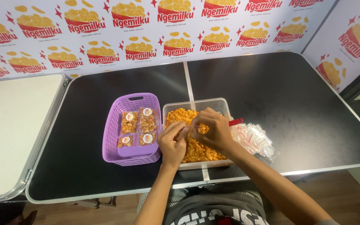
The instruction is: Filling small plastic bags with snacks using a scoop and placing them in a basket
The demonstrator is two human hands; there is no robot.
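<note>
Both hands meet over the clear plastic tub (pixel 219 104) of orange snack chips (pixel 179 115), fingers bunched together as if pinching something small between them. The left hand (pixel 173 141) curls with its fingertips pressed toward the right hand (pixel 211 130), which arches over from the other side; what they pinch looks like a small clear bag, though the fingers hide most of it and I cannot tell for sure. A few chips show between the two hands. That tub sits on the black folding table (pixel 292 108), just at the seam between its two halves, close to the near edge. Touching or almost touching the tub's left wall stands a purple plastic basket (pixel 113 137), which holds six small filled packets (pixel 138 127) of the same chips, laid in two rows, most with a round sticker on top. On the tub's right side lies a loose pile of empty clear zip bags (pixel 256 139), with a red strip at its top edge near the right wrist. Behind the table runs a white patterned backdrop (pixel 146 33) printed with bowls of chips.
</note>
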